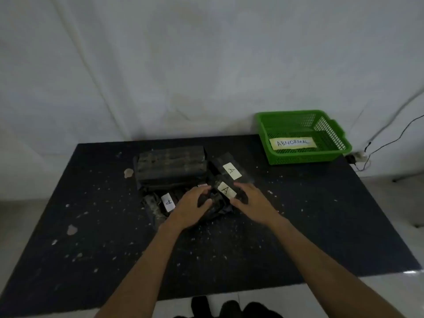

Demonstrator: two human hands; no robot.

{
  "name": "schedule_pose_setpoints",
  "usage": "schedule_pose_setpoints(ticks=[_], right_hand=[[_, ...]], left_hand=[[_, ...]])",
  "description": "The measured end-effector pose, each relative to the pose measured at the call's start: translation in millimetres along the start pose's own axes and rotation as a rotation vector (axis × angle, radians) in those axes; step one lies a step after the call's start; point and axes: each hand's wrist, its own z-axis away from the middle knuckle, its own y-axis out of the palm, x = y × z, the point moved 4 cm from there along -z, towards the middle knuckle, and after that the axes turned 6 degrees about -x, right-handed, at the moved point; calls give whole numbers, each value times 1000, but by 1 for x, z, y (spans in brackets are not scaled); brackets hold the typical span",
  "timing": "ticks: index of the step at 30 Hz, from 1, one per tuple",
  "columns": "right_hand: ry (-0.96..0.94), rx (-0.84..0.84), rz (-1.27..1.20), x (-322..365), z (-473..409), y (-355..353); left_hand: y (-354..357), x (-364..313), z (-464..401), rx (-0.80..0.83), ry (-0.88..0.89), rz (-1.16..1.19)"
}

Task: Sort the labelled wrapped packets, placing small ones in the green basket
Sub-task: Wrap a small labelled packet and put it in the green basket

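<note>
On the speckled black tabletop (229, 249), both hands grip one crinkled black plastic-wrapped packet (220, 198) from either side. The left hand (190, 207) and right hand (252, 200) curl their fingers against it. Three white "A" labels show; the green mesh plastic basket (321, 157) sits apart.

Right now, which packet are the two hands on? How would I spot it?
Find the dark table and the heap of black wrapped packets at its middle. The packet lies at the heap's near right, between the left hand and right hand. Its white label shows an upright A; neighbouring labels sit tilted.
</note>
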Motion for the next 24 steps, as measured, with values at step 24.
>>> schedule_pose_setpoints(ticks=[24], right_hand=[[153,33,-807,18,-60,-95]], left_hand=[[8,-81,-89,-249,-219,487]])
